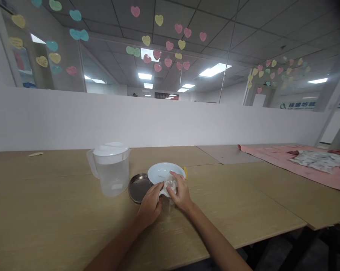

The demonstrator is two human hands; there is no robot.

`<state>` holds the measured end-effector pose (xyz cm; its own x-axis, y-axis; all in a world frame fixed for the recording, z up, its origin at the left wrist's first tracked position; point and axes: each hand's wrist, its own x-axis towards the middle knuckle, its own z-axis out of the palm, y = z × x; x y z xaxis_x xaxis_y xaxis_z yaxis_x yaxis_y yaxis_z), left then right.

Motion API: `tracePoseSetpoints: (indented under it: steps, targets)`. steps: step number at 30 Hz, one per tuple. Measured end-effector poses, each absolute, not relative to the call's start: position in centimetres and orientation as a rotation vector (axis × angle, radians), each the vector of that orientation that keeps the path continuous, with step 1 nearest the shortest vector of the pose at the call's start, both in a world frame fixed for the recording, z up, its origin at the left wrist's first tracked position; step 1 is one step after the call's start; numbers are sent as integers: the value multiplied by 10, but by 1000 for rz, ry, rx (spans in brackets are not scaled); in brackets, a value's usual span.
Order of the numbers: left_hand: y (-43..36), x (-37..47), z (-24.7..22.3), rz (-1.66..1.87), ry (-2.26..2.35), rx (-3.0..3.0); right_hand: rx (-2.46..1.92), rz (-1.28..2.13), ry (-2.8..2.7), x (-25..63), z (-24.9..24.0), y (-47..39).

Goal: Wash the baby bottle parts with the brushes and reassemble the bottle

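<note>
Both hands are on a small clear baby bottle [170,185] with a white collar, a white handle and a transparent domed top, above the table in front of a pale blue bowl. My left hand [151,206] is closed around its left side, at the white handle. On the other side, my right hand [182,192] grips the collar and domed top, thumb in front and fingers over the top. The bottle's see-through body shows faintly below the hands. Just behind it sits the pale blue bowl [155,170], partly covered by my fingers.
A round metal dish [138,188] touches or nearly touches the bowl's left side. Further left stands a lidded translucent pitcher [113,177]. Something yellow [185,173] shows behind the bowl. Pink cloth [274,160] with a patterned garment [316,160] lies far right on the wooden table [229,210].
</note>
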<state>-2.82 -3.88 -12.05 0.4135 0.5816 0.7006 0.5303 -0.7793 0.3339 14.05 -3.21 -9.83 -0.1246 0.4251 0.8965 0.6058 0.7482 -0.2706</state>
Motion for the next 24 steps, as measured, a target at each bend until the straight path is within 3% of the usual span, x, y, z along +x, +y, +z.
tracePoseSetpoints:
  steps: [9,18,24]
  targets:
    - [-47,-33,-114,1307,910,2703,-827,-163,-1674,139,-98,-32]
    - [-51,-22,-112,1189,1033,2681,-879,99,-1593,149,-103,-30]
    - [-50,-23,-112,1196,1010,2677,-846,13,-1602,148,-111,-29]
